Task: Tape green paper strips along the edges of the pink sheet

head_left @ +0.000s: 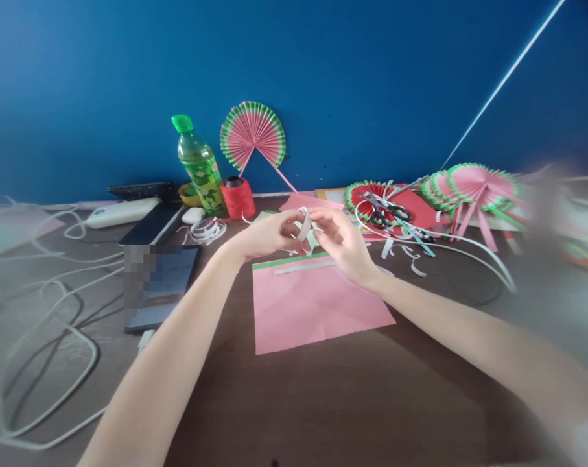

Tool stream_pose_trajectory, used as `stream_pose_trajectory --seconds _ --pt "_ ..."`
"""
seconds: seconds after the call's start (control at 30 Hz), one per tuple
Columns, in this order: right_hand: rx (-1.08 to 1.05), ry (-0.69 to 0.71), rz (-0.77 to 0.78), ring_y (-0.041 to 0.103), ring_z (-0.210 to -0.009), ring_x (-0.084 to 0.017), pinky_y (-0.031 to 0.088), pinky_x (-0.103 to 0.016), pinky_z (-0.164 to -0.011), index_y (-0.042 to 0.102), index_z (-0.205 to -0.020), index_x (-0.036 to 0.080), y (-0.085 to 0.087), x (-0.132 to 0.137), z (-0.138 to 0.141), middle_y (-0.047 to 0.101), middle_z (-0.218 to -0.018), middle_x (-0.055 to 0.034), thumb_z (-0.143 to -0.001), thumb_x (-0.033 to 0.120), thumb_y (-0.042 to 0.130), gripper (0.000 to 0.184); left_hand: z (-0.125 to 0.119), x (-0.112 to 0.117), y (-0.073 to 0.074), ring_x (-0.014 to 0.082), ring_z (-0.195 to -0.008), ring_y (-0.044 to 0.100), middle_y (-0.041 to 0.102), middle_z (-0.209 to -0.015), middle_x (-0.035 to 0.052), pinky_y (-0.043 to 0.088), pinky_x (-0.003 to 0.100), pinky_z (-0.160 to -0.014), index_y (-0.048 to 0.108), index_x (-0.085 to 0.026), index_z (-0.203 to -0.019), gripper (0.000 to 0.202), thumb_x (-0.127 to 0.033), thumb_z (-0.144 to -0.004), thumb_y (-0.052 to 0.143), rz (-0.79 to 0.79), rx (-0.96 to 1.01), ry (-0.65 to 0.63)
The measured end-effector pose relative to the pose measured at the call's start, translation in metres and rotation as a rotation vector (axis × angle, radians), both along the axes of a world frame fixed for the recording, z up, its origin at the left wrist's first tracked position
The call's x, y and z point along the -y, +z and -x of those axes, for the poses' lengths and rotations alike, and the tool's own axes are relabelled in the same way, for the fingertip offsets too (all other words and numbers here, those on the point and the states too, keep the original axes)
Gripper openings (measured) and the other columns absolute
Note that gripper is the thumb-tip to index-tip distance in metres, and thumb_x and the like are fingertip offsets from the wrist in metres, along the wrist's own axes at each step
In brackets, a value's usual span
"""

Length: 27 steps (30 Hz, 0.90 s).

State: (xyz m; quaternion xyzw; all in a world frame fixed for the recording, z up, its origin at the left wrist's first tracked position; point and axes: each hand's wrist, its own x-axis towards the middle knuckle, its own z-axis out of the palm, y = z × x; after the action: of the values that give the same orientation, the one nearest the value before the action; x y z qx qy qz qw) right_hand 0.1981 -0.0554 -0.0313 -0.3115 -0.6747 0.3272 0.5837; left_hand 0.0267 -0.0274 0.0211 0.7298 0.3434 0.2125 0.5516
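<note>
My left hand (269, 235) has its fingers curled round a narrow roll of white tape (304, 224), held up on edge. Against the roll's right side, my right hand (343, 243) has its fingers bent and closed; the exact spot they pinch is partly hidden. Below both hands lies a sheet of pink paper (317, 308) with a green band along its far edge. A white strip (303, 266) runs just under that band, its right end covered by my right hand. Pale green paper pieces (316, 241) show behind my fingers.
A green bottle (201, 172), a red thread spool (238, 198) and a pleated paper fan (253, 133) stand by the blue wall. Scissors (395, 213) and curled scraps lie right, near more fans (483, 185). A dark phone (170, 292) and white cables (87, 344) are left.
</note>
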Motion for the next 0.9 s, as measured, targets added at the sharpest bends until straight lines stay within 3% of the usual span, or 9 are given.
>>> stream_pose_trajectory --seconds 0.37,0.6,0.9 --pt "-0.095 -0.045 -0.059 0.057 -0.110 -0.019 0.046 -0.039 -0.099 0.051 -0.091 0.023 -0.001 -0.003 0.001 0.052 -0.117 -0.0071 -0.079 0.025 0.063 0.017 -0.018 0.005 -0.011 0.0173 -0.077 0.067 0.065 -0.082 0.0036 0.050 0.031 -0.070 0.046 -0.017 -0.087 0.030 -0.010 -0.066 0.066 -0.039 0.174 0.068" --pt "-0.011 -0.067 -0.090 0.055 -0.112 -0.019 0.047 -0.040 -0.098 0.054 -0.090 0.023 -0.002 -0.005 -0.003 0.054 -0.113 -0.0064 -0.081 0.029 0.060 0.013 -0.020 0.009 -0.007 0.0108 -0.067 0.060 0.061 -0.068 -0.0002 0.048 0.027 -0.069 0.051 -0.015 -0.076 0.006 -0.010 -0.076 0.048 -0.077 0.139 0.194" --pt "-0.015 -0.093 -0.079 0.056 -0.109 -0.018 0.048 -0.038 -0.094 0.053 -0.084 0.021 -0.007 -0.008 -0.002 0.053 -0.108 -0.0062 -0.080 0.031 0.062 0.014 -0.025 0.008 -0.020 0.0113 -0.066 0.060 0.060 -0.064 0.0003 0.048 0.024 -0.064 0.049 -0.017 -0.072 0.015 -0.026 -0.081 0.056 -0.171 0.167 0.258"
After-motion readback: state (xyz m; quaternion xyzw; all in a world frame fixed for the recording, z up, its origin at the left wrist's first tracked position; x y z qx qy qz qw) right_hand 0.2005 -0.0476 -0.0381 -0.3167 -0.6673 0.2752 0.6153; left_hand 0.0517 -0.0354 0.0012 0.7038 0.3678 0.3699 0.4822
